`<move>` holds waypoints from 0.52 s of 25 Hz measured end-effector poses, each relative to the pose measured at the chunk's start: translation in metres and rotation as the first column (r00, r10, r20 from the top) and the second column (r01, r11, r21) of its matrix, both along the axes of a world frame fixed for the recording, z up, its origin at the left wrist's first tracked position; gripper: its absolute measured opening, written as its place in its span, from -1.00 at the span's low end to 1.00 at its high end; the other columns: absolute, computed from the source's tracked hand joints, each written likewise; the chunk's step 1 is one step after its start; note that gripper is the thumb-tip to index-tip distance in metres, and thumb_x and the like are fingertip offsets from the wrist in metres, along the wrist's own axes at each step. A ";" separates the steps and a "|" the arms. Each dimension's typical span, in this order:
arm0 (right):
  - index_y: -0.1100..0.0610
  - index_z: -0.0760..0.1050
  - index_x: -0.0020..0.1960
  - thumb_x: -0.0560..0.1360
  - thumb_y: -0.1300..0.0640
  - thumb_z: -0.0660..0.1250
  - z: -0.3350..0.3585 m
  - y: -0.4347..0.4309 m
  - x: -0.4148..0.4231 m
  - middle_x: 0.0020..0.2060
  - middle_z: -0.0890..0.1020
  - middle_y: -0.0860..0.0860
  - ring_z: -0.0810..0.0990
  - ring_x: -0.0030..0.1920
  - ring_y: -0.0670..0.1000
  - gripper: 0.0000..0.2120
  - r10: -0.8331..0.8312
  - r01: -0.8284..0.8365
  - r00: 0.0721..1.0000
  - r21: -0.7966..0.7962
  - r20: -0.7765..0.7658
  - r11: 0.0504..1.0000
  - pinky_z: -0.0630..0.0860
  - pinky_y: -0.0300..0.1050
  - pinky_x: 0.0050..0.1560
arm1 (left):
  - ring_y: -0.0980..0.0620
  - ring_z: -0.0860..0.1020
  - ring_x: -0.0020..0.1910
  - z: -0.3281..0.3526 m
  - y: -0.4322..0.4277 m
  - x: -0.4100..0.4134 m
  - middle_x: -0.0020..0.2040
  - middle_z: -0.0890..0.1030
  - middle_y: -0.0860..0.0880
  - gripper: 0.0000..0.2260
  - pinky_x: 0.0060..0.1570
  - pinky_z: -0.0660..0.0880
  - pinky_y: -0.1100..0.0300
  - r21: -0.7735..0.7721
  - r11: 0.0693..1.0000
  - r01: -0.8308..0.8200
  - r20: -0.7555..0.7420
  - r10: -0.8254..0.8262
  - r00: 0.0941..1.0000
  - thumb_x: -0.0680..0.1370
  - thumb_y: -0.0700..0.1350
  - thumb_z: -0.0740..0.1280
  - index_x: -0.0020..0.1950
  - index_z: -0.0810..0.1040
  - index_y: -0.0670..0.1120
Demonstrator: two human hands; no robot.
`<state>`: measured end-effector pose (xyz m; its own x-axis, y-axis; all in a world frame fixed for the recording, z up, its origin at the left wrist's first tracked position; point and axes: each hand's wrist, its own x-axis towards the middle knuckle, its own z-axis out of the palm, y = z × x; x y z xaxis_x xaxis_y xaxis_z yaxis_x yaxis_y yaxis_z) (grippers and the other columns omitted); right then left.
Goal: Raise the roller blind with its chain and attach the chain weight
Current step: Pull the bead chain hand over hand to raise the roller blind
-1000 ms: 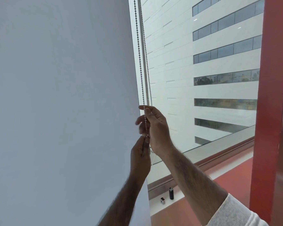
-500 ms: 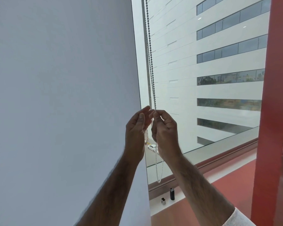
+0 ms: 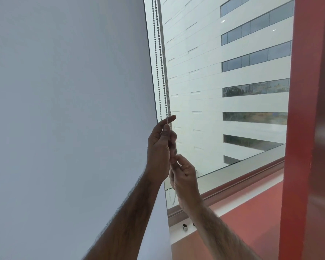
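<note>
A white roller blind (image 3: 68, 113) covers the left of the window and hangs down past the sill. Along its right edge run two strands of a beaded metal chain (image 3: 160, 59). My left hand (image 3: 160, 149) pinches the chain between thumb and forefinger at the top of its grip. Just below it, my right hand (image 3: 185, 177) is closed around the lower chain, whose loop hangs beneath both hands. A small metal chain weight piece (image 3: 185, 226) rests on the white sill, partly behind my right forearm.
A red pillar (image 3: 308, 128) stands at the right. The window glass (image 3: 223, 109) shows a white building outside. A red ledge (image 3: 251, 212) runs below the window frame.
My left hand rose and took the chain up high, while my right hand dropped lower along the chain. A second, dark piece on the sill is now hidden behind my forearm.
</note>
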<state>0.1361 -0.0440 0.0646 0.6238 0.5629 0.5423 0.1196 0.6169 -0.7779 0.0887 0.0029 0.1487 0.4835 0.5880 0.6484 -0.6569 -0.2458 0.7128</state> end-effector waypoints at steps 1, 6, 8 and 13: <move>0.14 0.66 0.05 0.67 0.23 0.24 0.002 -0.001 -0.001 -0.32 0.65 0.08 0.60 -0.32 -0.09 -0.79 0.012 -0.012 1.000 0.001 -0.011 1.000 0.48 -0.31 -0.34 | 0.07 0.15 -0.52 0.000 -0.001 0.003 -0.37 0.26 -0.04 -0.73 -0.54 0.10 0.21 0.002 1.000 -0.027 0.028 0.027 0.999 0.76 -0.11 0.15 0.26 0.65 0.01; 0.13 0.68 -0.09 0.67 0.15 0.27 0.017 -0.003 0.014 -0.38 0.48 0.20 0.45 -0.41 0.05 -0.75 0.074 -0.068 0.995 -0.086 0.068 0.994 0.41 -0.18 -0.40 | 0.04 0.16 -0.53 0.002 0.015 0.004 -0.43 0.19 -0.18 -0.74 -0.53 0.16 0.11 0.067 0.961 -0.267 0.074 0.262 0.962 0.75 -0.12 0.18 0.13 0.67 -0.07; 0.15 0.67 -0.10 0.69 0.11 0.23 0.033 -0.004 0.022 -0.25 0.63 0.24 0.58 -0.24 0.14 -0.69 -0.017 0.024 0.996 -0.092 0.083 0.995 0.54 -0.09 -0.23 | -0.02 0.22 -0.49 -0.002 0.024 0.003 -0.42 0.23 -0.31 -0.75 -0.52 0.22 -0.06 0.119 0.920 -0.372 0.076 0.366 0.928 0.75 -0.15 0.17 0.11 0.66 -0.10; 0.30 0.63 0.01 0.70 0.15 0.19 0.091 0.006 0.034 -0.16 0.72 0.19 0.67 -0.16 0.08 -0.70 -0.078 0.076 0.995 0.034 0.060 0.997 0.62 -0.09 -0.12 | 0.07 0.47 -0.37 -0.031 0.027 0.016 -0.35 0.55 0.13 -0.74 -0.31 0.42 0.15 0.129 0.900 -0.416 0.049 0.413 0.909 0.74 -0.17 0.18 0.08 0.67 -0.06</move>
<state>0.1699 -0.0381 0.1560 0.6298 0.4966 0.5973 0.2139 0.6283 -0.7480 0.1049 0.0300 0.1179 0.2010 0.6399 0.7417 -0.4887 -0.5907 0.6421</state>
